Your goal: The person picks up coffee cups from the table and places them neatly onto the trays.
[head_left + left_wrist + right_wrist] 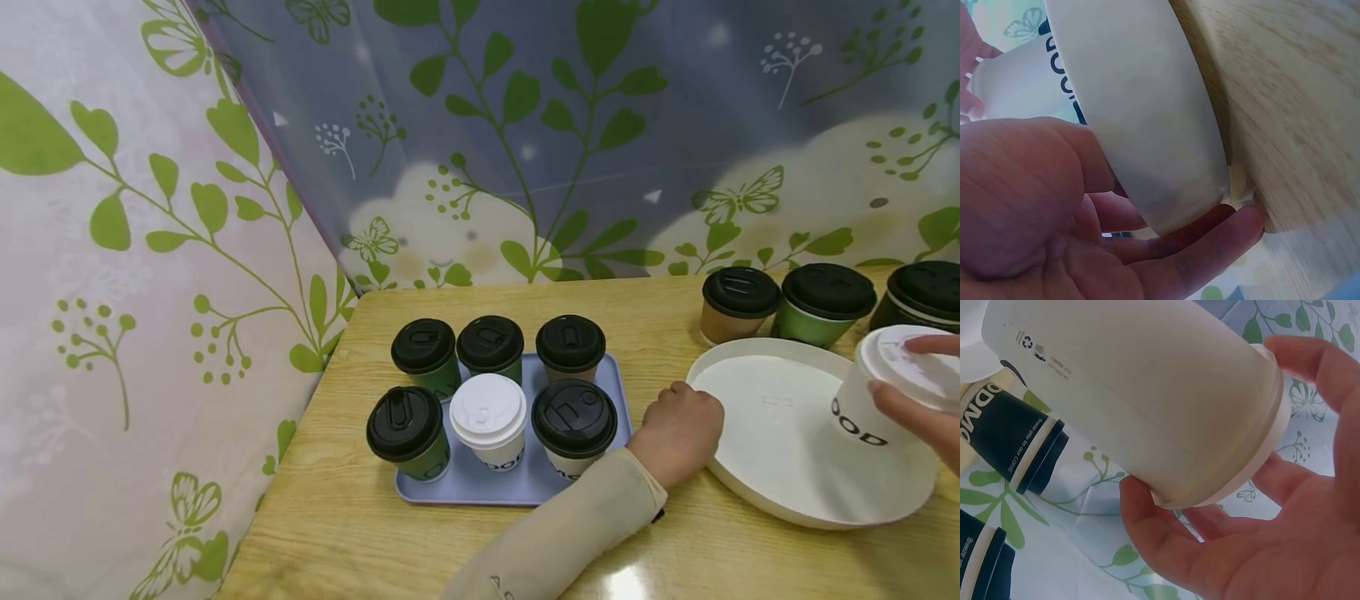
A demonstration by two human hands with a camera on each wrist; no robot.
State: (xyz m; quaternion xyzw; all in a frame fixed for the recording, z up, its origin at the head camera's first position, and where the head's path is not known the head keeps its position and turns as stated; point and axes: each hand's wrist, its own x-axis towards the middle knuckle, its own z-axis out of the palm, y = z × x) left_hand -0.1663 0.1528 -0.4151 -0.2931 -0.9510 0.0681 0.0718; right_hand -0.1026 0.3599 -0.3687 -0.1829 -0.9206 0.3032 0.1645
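My left hand (681, 432) grips the left edge of a round white tray (750, 467). In the left wrist view its thumb and fingers lie on either side of the tray wall (1154, 125). At the tray's right side my right hand (922, 425) holds a white paper cup (862, 412) by its white lid (907, 367), dark letters on its side. The right wrist view shows the fingers spread around the lid end of the cup (1129, 394). Whether the cup's base touches the tray is hard to tell.
Left of my left hand, a blue rectangular tray (480, 487) bears several lidded cups, one with a white lid (489, 408), the others black. Behind the round tray stand a brown cup (738, 304), a green cup (821, 304) and a dark cup (918, 296). A patterned cloth (525, 167) hangs behind.
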